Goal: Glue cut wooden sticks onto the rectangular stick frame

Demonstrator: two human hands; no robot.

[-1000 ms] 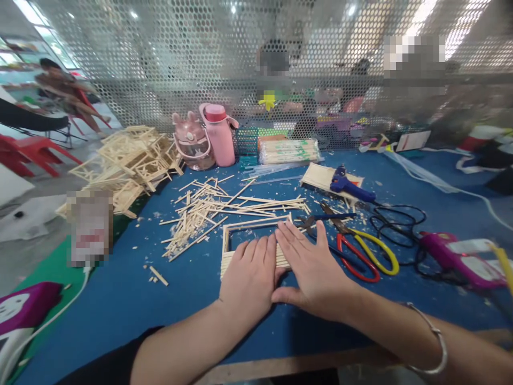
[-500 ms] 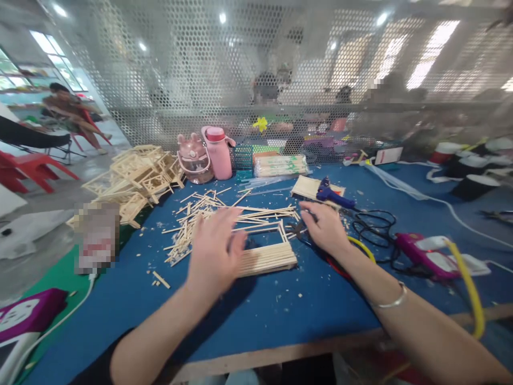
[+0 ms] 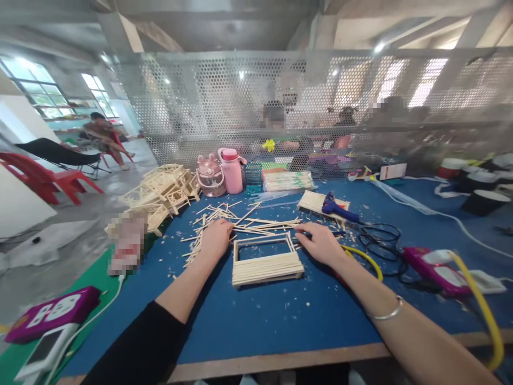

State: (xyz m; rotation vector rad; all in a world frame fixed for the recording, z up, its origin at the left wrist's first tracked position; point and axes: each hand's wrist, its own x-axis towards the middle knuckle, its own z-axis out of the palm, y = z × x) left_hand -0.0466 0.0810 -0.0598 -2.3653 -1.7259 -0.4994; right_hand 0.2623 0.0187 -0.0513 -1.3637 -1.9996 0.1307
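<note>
A small frame of pale wooden sticks point(image 3: 267, 269) lies before me, its near part closed with a row of sticks and its far part an open rectangle. My left hand point(image 3: 216, 238) rests at the right side of a heap of loose wooden sticks point(image 3: 194, 243). Its fingers are curled down among them, and the fingertips are hidden. Just right of the frame, my right hand point(image 3: 320, 245) hovers low with fingers half bent and thumb apart. Nothing shows between them. A dark tool point(image 3: 340, 233) is partly covered by this hand.
A blue glue gun point(image 3: 339, 207) lies by another stick panel point(image 3: 311, 201). Finished stick frames point(image 3: 164, 192) are piled at left. A pink bottle point(image 3: 231, 171) and packaged sticks point(image 3: 286, 181) stand behind. Cables and a purple power strip point(image 3: 435, 270) are at right; a perforated screen point(image 3: 224, 107) borders the back.
My left hand has moved off the stick frame, forward to the loose heap, uncovering the frame's left side. My right hand stays beside the frame. The camera view has tilted up.
</note>
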